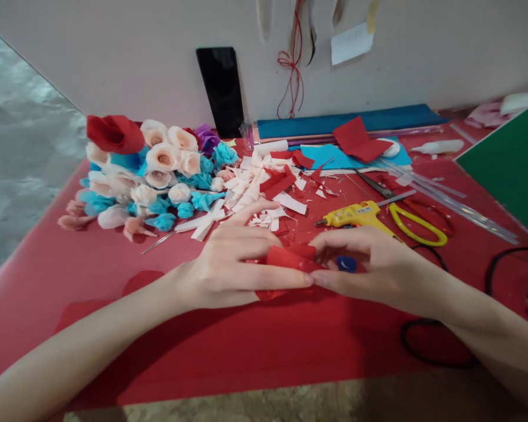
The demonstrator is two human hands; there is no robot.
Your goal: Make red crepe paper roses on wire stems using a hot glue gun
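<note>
My left hand and my right hand meet at the middle of the red-covered table. Both pinch a folded piece of red crepe paper between fingers and thumbs. My right thumb shows a blue painted nail. My left index finger points up toward a heap of white and red paper scraps. A yellow glue gun lies just beyond my right hand.
A pile of paper roses in cream, blue and red lies at the left. Scissors with yellow and red handles lie at the right by clear glue sticks. A black cable loops near my right forearm. A green board stands far right.
</note>
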